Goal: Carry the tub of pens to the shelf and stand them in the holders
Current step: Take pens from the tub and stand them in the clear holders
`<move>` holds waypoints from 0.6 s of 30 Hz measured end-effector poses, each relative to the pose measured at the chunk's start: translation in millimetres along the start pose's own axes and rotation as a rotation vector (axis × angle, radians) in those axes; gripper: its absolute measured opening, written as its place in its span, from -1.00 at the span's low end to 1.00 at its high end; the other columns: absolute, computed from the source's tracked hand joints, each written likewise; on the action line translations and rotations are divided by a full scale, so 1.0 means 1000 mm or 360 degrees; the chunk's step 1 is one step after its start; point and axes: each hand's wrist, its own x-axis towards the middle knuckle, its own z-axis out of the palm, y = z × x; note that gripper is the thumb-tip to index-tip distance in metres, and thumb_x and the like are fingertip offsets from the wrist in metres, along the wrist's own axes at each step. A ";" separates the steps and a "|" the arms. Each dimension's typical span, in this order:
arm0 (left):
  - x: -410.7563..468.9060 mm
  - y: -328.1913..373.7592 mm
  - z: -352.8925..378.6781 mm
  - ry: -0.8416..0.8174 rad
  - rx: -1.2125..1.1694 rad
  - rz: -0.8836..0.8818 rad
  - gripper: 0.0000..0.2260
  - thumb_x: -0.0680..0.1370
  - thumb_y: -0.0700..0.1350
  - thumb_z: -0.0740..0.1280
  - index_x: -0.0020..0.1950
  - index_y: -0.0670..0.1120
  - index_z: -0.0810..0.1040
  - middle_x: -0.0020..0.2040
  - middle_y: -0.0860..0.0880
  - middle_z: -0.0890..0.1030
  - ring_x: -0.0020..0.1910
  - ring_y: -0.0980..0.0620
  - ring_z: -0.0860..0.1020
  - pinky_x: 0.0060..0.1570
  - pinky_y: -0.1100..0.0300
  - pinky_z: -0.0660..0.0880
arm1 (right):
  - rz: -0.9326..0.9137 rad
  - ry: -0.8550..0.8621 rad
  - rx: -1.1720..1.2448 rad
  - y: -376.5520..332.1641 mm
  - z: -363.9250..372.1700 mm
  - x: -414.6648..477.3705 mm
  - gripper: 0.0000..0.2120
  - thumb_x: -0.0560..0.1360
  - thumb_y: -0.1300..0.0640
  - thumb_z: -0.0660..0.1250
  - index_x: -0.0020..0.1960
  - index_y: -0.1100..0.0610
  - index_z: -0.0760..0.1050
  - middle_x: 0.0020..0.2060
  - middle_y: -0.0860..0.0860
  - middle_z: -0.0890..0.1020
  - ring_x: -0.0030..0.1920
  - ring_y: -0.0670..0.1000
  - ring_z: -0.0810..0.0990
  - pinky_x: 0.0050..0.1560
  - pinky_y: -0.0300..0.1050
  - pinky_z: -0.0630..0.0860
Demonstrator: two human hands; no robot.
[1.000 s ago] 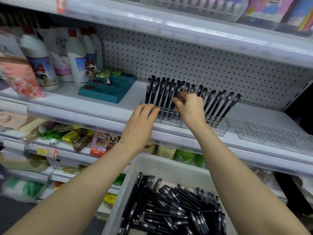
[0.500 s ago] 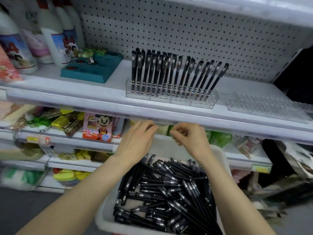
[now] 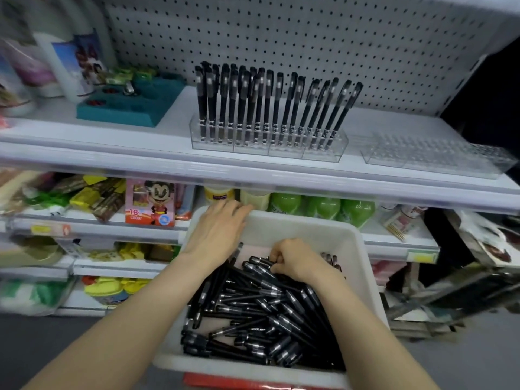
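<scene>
Hands at the white tub (image 3: pixel 346 237) of loose pens (image 3: pixel 253 313), below the shelf (image 3: pixel 112 153).
Right hand (image 3: pixel 295 260) curls around loose pens (how many is hidden); left hand (image 3: pixel 222 223) lies relaxed on the tub's far rim. 1 clear holder (image 3: pixel 253 146) on the shelf carries upright pens (image 3: pixel 268 102).

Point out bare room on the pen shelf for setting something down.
Bare shelf lies between the teal tray and the filled pen holder, and behind the empty clear holder by the pegboard. Crowded: bottles at far left.
</scene>
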 end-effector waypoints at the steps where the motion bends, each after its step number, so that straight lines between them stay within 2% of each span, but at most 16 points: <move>1: 0.000 0.000 0.000 -0.0003 0.0001 -0.0003 -0.66 0.58 -0.15 0.29 0.37 -0.09 0.48 0.17 -0.09 0.56 0.14 -0.12 0.49 0.12 0.00 0.45 | -0.0006 -0.0005 -0.0019 -0.001 0.000 -0.001 -0.88 0.45 0.12 0.47 -0.04 0.05 0.58 -0.08 0.00 0.63 -0.02 0.06 0.61 0.10 -0.03 0.55; 4: 0.000 0.000 0.000 -0.0049 -0.0015 -0.0024 -0.64 0.58 -0.16 0.29 0.38 -0.08 0.46 0.19 -0.10 0.55 0.15 -0.13 0.47 0.11 -0.05 0.49 | -0.0062 0.0079 0.0009 0.000 -0.007 -0.006 -0.89 0.43 0.11 0.49 -0.15 0.00 0.56 -0.20 -0.06 0.60 -0.11 0.02 0.61 0.00 -0.12 0.55; 7: 0.001 0.001 -0.005 -0.0056 -0.0045 0.0026 -0.53 0.50 -0.23 0.38 0.40 -0.05 0.43 0.27 -0.07 0.50 0.24 -0.11 0.42 0.07 -0.07 0.53 | -0.0163 0.0335 0.0274 -0.004 -0.025 -0.014 -0.95 0.44 0.12 0.49 -0.14 0.06 0.63 -0.27 -0.06 0.64 -0.21 -0.03 0.58 -0.12 -0.18 0.48; 10: 0.003 0.006 -0.016 0.0023 -0.0068 0.0215 -0.49 0.47 -0.24 0.41 0.40 -0.03 0.43 0.28 -0.04 0.48 0.28 -0.07 0.42 0.09 0.01 0.53 | -0.0294 0.0531 0.0330 -0.013 -0.046 -0.019 -0.93 0.45 0.10 0.47 -0.11 0.10 0.66 -0.25 -0.02 0.69 -0.19 -0.01 0.60 -0.08 -0.15 0.48; 15: 0.016 0.012 -0.021 0.0100 0.0093 0.0394 -0.65 0.46 -0.10 0.48 0.23 -0.04 0.54 0.12 -0.02 0.57 0.13 -0.07 0.48 0.07 0.01 0.50 | -0.0354 0.0571 0.0256 -0.027 -0.061 -0.014 -0.93 0.47 0.03 0.44 -0.10 0.01 0.65 -0.23 -0.08 0.67 -0.15 -0.05 0.59 -0.04 -0.13 0.51; 18: 0.022 0.005 -0.022 0.0211 0.0200 0.0485 -0.76 0.42 -0.13 0.53 0.05 -0.07 0.63 -0.06 -0.01 0.58 -0.03 -0.06 0.49 -0.06 0.08 0.44 | -0.0310 0.0505 0.0173 -0.026 -0.070 -0.015 -0.91 0.47 -0.01 0.44 -0.18 -0.02 0.60 -0.30 -0.10 0.61 -0.24 -0.09 0.53 -0.17 -0.16 0.43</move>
